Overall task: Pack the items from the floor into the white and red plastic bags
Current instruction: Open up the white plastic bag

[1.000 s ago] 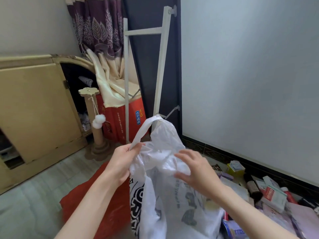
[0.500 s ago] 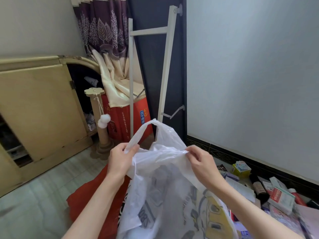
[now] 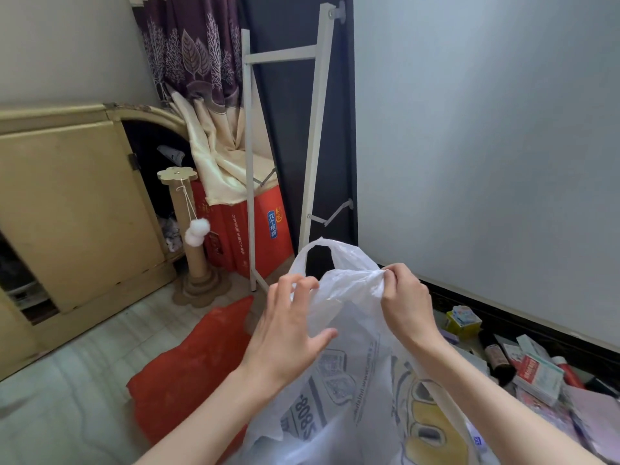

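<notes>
Floor items [image 3: 536,374] lie right; I see right hand [image 3: 407,305] pinching the white bag [image 3: 352,380] rim, left hand [image 3: 288,330] spread loose beside it.

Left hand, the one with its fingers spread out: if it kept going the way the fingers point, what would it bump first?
Probably the white plastic bag: the left hand points its fingers at the bag's bunched top edge, though depth is unclear.

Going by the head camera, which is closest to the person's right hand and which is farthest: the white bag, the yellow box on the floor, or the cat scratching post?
From the right hand:
1. White bag, pinched in it.
2. Yellow box, just right, by the wall.
3. Scratching post, far left, beside the cabinet.
</notes>
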`<state>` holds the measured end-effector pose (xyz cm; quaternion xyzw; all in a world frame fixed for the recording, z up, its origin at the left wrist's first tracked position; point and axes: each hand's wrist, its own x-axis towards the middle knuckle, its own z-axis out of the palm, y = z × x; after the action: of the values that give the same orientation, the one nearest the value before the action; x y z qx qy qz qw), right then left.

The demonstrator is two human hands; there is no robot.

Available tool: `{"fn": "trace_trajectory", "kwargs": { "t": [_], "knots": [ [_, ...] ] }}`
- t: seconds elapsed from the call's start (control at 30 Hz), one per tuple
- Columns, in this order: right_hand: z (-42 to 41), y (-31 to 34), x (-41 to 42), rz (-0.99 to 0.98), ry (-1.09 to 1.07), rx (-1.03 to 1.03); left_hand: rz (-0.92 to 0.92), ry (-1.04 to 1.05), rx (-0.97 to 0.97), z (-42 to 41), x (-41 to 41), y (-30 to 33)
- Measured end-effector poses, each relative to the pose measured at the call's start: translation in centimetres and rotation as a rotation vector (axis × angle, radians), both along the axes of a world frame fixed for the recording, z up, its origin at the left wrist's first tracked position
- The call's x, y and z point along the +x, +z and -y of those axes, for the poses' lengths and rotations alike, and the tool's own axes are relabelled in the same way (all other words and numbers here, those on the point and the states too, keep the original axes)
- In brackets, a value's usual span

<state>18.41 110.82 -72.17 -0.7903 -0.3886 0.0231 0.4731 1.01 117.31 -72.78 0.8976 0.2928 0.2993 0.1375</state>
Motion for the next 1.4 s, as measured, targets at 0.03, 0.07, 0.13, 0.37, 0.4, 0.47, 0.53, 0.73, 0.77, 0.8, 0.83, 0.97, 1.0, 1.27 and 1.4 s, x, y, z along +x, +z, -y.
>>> {"fn": "trace_trajectory", "kwargs": {
  "t": [0.03,0.07,0.13,0.37,0.4,0.47,0.53,0.73,0.77,0.8,0.83,0.97,1.0,1.27,1.4],
  "knots": [
    [0.1,0.0,0.1,-0.02,0.016,0.014,0.011,-0.005,-0.056,-0.2,0.0,-0.3],
    [0.2,-0.1,0.2,-0.028,0.033,0.018,0.037,0.007,-0.103,-0.6,-0.2,-0.5],
    [0.7,-0.1,0.7,0.009,0.074,-0.007,0.092,0.062,-0.169,-1.6,-0.8,-0.4],
    [2.4,0.3,2.3,0.198,0.279,-0.08,0.485,0.029,-1.012,-3.2,-2.7,1.3],
    [2.6,0.5,2.2,0.294,0.273,-0.097,0.506,0.019,-1.058,-3.2,-2.6,1.5],
    [2.9,1.1,1.4,0.466,0.308,-0.116,0.497,0.002,-1.05,-2.9,-2.3,1.8],
    [2.8,1.3,0.1,0.54,0.398,-0.093,0.456,-0.028,-0.99,-2.4,-1.6,2.0],
    [1.4,0.6,-3.4,0.371,0.546,0.071,0.439,-0.114,-0.954,-1.7,-1.4,2.0],
    [1.1,0.5,-3.5,0.297,0.524,0.059,0.42,-0.105,-0.921,-1.9,-1.6,2.1],
    [0.9,0.4,-3.4,0.263,0.482,0.037,0.384,-0.073,-0.865,-2.0,-1.7,2.1],
    [0.6,0.2,-3.3,0.243,0.436,0.022,0.331,-0.018,-0.803,-2.2,-1.8,2.1],
    [0.0,0.0,-2.6,0.172,0.269,0.049,0.125,0.085,-0.679,-1.8,-1.8,2.1],
    [0.0,0.0,-2.5,0.151,0.248,0.055,0.108,0.064,-0.67,-1.6,-1.6,2.0],
    [1.6,0.5,0.8,0.176,0.308,-0.072,0.173,0.209,-0.434,-3.8,-3.5,1.5],
    [1.9,1.0,0.6,0.063,0.362,-0.028,0.178,0.156,-0.026,-2.3,-2.2,1.9]
  ]
}}
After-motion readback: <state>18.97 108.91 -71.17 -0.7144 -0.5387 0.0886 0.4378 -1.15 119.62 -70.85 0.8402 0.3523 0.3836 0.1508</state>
